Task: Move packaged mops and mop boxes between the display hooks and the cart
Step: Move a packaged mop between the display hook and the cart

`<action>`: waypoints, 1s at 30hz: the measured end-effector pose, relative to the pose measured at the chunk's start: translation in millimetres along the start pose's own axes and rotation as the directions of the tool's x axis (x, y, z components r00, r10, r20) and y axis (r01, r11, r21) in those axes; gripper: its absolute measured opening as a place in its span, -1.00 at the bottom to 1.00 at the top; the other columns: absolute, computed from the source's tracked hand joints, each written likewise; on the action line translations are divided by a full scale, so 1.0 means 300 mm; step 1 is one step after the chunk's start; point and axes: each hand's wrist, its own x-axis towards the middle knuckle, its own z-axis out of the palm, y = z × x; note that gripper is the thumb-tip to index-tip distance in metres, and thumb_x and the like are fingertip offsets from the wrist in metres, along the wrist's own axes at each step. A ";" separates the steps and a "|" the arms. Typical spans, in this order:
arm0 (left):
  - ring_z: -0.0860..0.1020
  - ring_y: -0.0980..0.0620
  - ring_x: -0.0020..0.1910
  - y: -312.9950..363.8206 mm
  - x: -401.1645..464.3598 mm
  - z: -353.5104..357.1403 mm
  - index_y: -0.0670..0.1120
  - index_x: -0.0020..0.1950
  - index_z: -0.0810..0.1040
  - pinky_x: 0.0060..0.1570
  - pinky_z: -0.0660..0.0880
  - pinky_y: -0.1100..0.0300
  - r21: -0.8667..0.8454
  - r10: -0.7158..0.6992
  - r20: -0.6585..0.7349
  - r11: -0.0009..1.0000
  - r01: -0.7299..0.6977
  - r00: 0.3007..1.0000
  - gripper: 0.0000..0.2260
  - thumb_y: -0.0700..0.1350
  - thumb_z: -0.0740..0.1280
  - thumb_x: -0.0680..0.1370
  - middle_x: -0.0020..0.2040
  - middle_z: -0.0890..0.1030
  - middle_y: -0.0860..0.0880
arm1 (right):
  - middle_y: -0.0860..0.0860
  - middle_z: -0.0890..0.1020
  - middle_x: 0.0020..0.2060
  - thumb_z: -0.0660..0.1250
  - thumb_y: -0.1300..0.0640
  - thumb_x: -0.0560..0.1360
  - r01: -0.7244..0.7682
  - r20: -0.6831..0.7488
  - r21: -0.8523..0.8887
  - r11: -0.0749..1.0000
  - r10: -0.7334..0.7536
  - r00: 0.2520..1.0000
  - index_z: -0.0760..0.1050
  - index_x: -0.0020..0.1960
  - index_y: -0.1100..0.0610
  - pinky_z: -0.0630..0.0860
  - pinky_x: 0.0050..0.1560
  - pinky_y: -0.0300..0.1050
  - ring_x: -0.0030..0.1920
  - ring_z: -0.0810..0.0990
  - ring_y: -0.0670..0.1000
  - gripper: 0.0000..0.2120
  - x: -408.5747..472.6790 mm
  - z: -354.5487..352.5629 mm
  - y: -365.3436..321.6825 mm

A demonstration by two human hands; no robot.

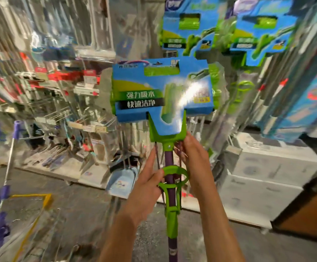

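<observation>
Nearest, bottom centre: two bare forearms reaching up from 6 o'clock. Left hand (pixel 147 183) wrapped round the purple pole (pixel 170 214) at the green wringer handle (pixel 173 178), thumb hooked over the ring; firm grip on the mop. Right hand (pixel 192 159) just to the 1 o'clock side of it, fingertips curled onto the thin pull rods and the foot of the green yoke (pixel 168 137); a light pinch-type hold, exact finger contact blurred.

Packaged mop (pixel 161 95) held upright dead centre, head up, blue-and-green cardboard sleeve over the sponge head, glare streak across the front. Off the hooks, held in the air in front of the display, not on any cart.

At 8 o'clock: two purple-and-chrome mop handles (pixel 4 148) standing upright, with a yellow-framed wire edge (pixel 40 197) below them; cannot tell whether cart or basket.

Behind the held mop at 7 o'clock, light blue dustpan (pixel 122 181) leaning at the foot of the shelving.

At 4 o'clock: pale stacked boxes (pixel 263 178) on the floor.

Further back at 12 to 2 o'clock: two more same-type packaged mops hanging on the display (pixel 184 25) (pixel 263 29), sleeves level with each other, above the held one.

At 10 o'clock, far: wire racks (pixel 59 95) with red price tags, contents too blurred to name.
</observation>
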 end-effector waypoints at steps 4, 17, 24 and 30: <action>0.53 -0.16 0.37 -0.032 0.049 0.060 0.23 0.58 0.20 0.35 0.47 -0.14 0.002 -0.032 0.093 0.999 0.032 0.995 -0.44 -0.19 0.19 0.64 0.39 0.57 -0.05 | -0.05 0.69 0.13 0.30 0.00 0.63 0.002 -0.106 0.002 1.000 -0.002 0.994 0.50 0.38 0.04 0.62 0.07 -0.22 0.12 0.67 -0.15 -0.66 0.062 -0.076 -0.041; 0.51 -0.02 0.40 0.011 0.428 0.078 0.32 0.45 0.41 0.42 0.39 -0.16 0.043 -0.111 0.206 0.994 0.104 0.972 -0.37 0.19 0.48 0.39 0.42 0.54 0.02 | -0.06 0.75 -0.15 0.42 0.21 0.55 0.098 -0.312 -0.077 0.992 -0.117 0.943 0.66 0.03 0.07 0.59 -0.24 -0.26 -0.16 0.72 -0.10 -0.91 0.351 -0.165 -0.097; 0.63 0.07 0.21 0.156 0.747 0.139 0.04 0.33 0.54 0.26 0.54 0.07 -0.057 -0.022 -0.023 0.998 0.021 0.999 -0.38 0.24 0.50 0.32 0.23 0.67 0.04 | 0.04 0.74 0.01 0.47 0.20 0.50 0.089 -0.416 -0.078 0.993 -0.113 0.902 0.57 0.29 0.22 0.65 -0.03 -0.05 0.04 0.72 0.04 -0.63 0.502 -0.130 -0.041; 0.71 0.05 0.02 0.186 0.954 0.124 0.01 0.06 0.62 0.02 0.60 0.02 -0.047 0.004 -0.091 0.999 -0.008 0.996 -0.80 0.05 0.49 0.51 -0.02 0.74 0.07 | -0.02 0.74 -0.01 0.45 0.20 0.52 0.087 -0.411 -0.097 0.992 -0.119 0.904 0.59 0.28 0.13 0.58 -0.18 -0.23 0.00 0.72 -0.02 -0.67 0.609 -0.105 0.006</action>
